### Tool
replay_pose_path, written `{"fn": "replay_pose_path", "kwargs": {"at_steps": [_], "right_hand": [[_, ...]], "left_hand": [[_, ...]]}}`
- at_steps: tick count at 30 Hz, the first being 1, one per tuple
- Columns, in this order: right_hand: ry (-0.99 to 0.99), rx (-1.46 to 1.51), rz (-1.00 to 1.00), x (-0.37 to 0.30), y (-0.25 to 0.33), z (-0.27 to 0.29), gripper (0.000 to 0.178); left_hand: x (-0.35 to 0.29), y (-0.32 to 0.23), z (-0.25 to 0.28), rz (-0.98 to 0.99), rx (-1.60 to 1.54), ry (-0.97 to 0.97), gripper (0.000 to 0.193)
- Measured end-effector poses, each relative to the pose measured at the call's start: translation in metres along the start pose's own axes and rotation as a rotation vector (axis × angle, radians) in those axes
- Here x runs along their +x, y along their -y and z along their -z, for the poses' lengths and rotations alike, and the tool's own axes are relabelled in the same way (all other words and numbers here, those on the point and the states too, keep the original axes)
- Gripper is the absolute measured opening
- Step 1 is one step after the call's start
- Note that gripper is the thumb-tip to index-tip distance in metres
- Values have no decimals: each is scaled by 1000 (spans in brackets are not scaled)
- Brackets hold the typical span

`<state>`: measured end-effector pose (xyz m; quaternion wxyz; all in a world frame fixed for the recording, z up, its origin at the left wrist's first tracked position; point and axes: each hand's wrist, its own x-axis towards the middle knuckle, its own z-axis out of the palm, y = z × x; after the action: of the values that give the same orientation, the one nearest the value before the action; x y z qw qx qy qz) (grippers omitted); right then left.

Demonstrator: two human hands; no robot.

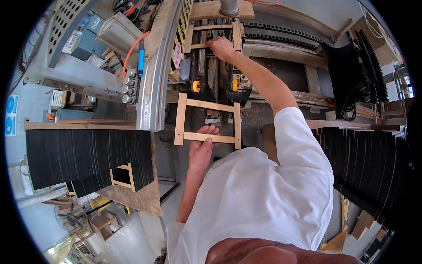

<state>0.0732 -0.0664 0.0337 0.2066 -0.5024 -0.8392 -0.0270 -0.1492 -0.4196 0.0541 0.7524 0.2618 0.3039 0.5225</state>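
Note:
A light wooden frame point(180, 116), made of two side pieces joined by two rails, hangs in front of my body. My left hand point(200, 152) is closed round its near rail, fingers beneath and thumb on top. Farther ahead, a second wooden frame point(213, 27) of like shape lies in the machine point(231, 83). My right hand point(223, 48) reaches out to it, its fingers bent onto the near rail; the fingertips are partly hidden. Two yellow knobs point(196, 86) sit on the machine between the two frames.
A metal beam point(151, 88) with a ruler edge runs along the left. Tall rows of black panels point(79, 154) stand at left, with more black panels point(365, 158) at right. One small wooden frame point(132, 178) rests against the left row. Cable chains point(281, 33) lie beyond my right arm.

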Motion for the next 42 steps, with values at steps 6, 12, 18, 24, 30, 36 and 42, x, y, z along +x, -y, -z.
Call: {"fn": "replay_pose_path", "kwargs": {"at_steps": [6, 12, 18, 24, 30, 36, 42], "right_hand": [[-254, 518, -21, -38, 44, 59, 22], [183, 716, 18, -164, 104, 169, 23], [86, 349, -84, -183, 82, 144, 21], [-157, 328, 92, -125, 41, 111, 20], [-90, 148, 101, -59, -17, 61, 29], [-65, 82, 109, -18, -35, 28, 32], [14, 66, 38, -10, -32, 28, 27]], "left_hand": [[47, 8, -14, -17, -117, 12, 43], [99, 3, -43, 56, -121, 15, 45], [155, 10, -70, 46, -212, 58, 45], [212, 7, -57, -44, 15, 130, 58], [151, 17, -32, 103, 89, -92, 53], [81, 37, 38, 119, -27, -251, 52], [35, 43, 84, 121, -111, -475, 44]]}}
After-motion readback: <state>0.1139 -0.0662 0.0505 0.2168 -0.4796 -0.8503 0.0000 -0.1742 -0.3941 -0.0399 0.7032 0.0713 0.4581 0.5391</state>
